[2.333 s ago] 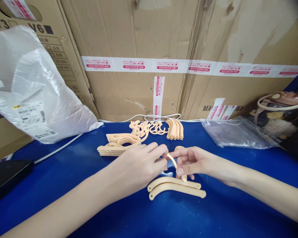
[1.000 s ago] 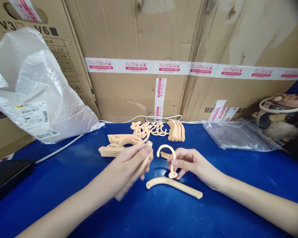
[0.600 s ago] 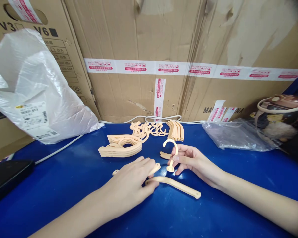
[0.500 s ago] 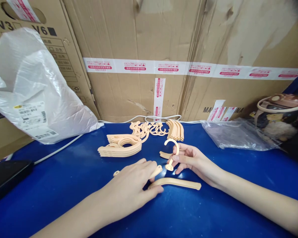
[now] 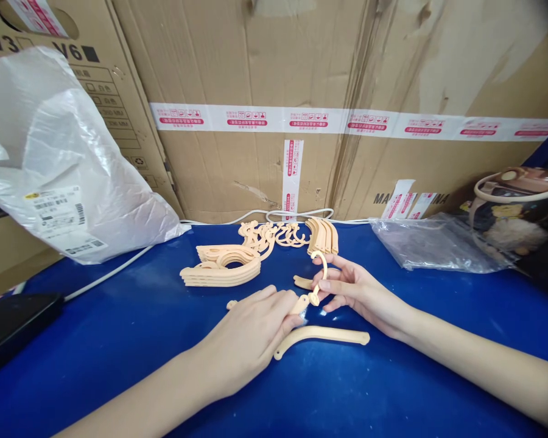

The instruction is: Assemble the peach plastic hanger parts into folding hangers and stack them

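Between the fingers of my right hand (image 5: pixel 354 292) is a cream plastic hanger hook (image 5: pixel 324 274), its curve upward and its small round base low. My left hand (image 5: pixel 251 331) is closed on a cream hanger arm (image 5: pixel 302 303); most of the piece is hidden under the palm, with one holed end showing at the fingertips, close against the hook's base. Whether the two parts touch or are joined I cannot tell. A loose curved hanger arm (image 5: pixel 324 333) lies on the table just in front of my left thumb. Behind my right fingers another arm (image 5: pixel 302 281) is partly covered.
Stacked hanger pieces (image 5: pixel 223 267) lie left of centre. Farther back are a pile of hooks (image 5: pixel 287 234) and a row of arms (image 5: pixel 323 235). A white plastic bag (image 5: pixel 73 164), a black device (image 5: pixel 22 328), a clear bag (image 5: pixel 433 243) and a cable surround the blue table (image 5: pixel 347 389). Cardboard boxes (image 5: pixel 237 67) stand behind.
My left hand has moved right with the hanger arm, bringing its end up to the hook's base. The hook has turned slightly in my right fingers. My left thumb has left the loose arm.
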Demonstrator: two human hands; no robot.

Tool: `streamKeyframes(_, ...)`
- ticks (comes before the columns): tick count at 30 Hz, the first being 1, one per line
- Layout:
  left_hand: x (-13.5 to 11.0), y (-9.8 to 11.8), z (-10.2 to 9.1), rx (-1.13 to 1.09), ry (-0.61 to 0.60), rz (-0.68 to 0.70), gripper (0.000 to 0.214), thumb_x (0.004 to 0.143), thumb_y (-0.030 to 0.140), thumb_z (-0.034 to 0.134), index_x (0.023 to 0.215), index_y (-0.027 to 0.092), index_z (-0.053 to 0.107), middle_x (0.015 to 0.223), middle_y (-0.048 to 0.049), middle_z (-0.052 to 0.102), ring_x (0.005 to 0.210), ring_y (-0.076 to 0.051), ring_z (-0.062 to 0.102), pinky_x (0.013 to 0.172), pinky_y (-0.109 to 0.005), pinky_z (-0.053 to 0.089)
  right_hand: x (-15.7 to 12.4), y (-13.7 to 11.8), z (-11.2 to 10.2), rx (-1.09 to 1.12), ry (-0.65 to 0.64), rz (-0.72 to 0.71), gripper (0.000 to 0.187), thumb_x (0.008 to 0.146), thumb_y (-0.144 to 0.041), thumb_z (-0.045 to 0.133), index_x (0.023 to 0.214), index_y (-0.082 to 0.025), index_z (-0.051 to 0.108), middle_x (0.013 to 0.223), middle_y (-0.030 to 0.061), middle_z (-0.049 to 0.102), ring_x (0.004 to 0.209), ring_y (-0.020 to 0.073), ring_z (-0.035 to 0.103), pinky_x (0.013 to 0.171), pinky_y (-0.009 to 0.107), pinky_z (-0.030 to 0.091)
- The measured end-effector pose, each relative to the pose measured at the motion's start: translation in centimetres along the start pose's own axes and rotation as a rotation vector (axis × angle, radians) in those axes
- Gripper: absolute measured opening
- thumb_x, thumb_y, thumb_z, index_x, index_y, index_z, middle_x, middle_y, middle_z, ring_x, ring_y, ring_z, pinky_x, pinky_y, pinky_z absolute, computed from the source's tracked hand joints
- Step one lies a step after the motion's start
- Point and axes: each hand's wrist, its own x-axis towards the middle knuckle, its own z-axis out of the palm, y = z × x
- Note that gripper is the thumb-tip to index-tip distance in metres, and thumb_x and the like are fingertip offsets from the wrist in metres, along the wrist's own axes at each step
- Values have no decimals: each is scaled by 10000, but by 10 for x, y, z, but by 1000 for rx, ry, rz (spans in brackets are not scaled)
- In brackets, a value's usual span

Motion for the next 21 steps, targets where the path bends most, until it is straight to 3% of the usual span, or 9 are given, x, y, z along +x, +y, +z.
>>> streamKeyframes(5, 0, -2, 4, 67, 19, 49, 291, 1025, 251, 253, 847, 180, 472, 812, -17, 567, 729, -188, 474, 634, -300, 377, -2, 0, 1, -27, -14, -6, 479, 748, -261, 768, 1143, -197, 504, 778, -10, 664, 709, 127, 667, 605, 222, 575)
streamKeyframes(13, -1, -5, 10, 357, 121, 183, 343, 1021, 239, 250, 915, 133, 558, 788, -48, 605, 715, -222, 537, 643, -355, 415, -3, 4, 5, -90, 34, -47, 490, 739, -263, 765, 1146, -180, 504, 721, -32, 635, 553, 80, 581, 510, 200, 546)
streamKeyframes(21, -1, -3, 15, 400, 169, 174, 350, 1017, 244, 277, 826, 151, 555, 709, -25, 592, 640, -207, 557, 564, -324, 389, -4, 3, 5, -160, 80, -125, 591, 721, -280, 774, 1226, -175, 485, 732, -21, 644, 514, 85, 555, 511, 241, 543)
